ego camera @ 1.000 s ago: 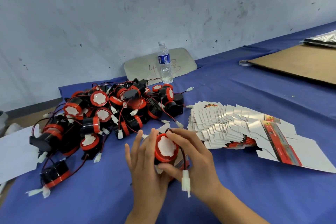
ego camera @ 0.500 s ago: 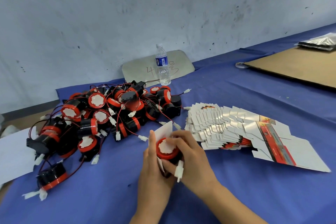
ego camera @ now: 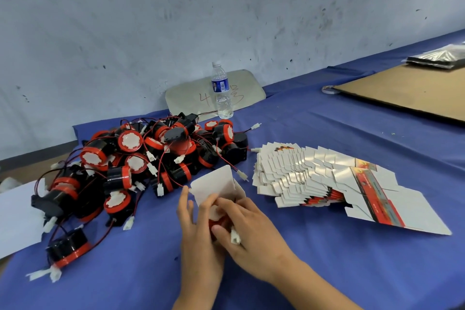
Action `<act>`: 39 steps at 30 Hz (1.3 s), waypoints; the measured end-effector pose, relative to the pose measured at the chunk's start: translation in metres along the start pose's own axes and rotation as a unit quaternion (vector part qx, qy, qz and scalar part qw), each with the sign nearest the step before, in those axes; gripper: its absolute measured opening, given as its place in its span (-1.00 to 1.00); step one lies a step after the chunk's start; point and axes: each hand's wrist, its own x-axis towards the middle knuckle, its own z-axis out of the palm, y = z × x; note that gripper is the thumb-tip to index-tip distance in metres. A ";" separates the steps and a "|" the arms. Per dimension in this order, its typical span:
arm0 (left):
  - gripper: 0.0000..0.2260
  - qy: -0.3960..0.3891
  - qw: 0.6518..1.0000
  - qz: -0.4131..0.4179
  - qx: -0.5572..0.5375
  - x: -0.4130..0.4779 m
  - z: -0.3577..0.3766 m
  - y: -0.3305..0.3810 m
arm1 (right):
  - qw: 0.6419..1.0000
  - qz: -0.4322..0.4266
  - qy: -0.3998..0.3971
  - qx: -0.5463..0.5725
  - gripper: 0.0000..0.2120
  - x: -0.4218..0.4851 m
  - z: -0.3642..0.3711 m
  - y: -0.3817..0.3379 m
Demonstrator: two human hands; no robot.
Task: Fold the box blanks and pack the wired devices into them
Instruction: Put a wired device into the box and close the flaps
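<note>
A small white box, its top flap standing open, sits near the middle of the blue-covered bench, toward the near edge. The left hand curls around the box's left side. The right hand pinches a red device at the box mouth, its white connector poking out between the fingers. Just left, a pile of red-and-black wired devices spreads toward the left edge. Just right lies a fanned stack of flat box blanks. Bare blue cloth stretches along the near edge. A water bottle stands by the far edge, a brown cardboard sheet at the far right corner.
</note>
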 end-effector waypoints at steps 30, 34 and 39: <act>-0.86 -0.073 0.996 -0.055 -0.015 0.004 -0.002 0.010 | 0.935 0.132 0.258 0.203 -0.70 0.009 -0.008 0.015; -0.84 -0.071 0.997 -0.037 -0.005 0.004 -0.001 0.009 | 0.982 0.075 0.173 0.011 -0.92 0.008 -0.003 0.016; -0.73 -0.082 0.996 0.023 0.021 0.001 0.000 0.015 | 0.970 0.084 0.159 -0.165 -0.86 0.011 0.002 0.013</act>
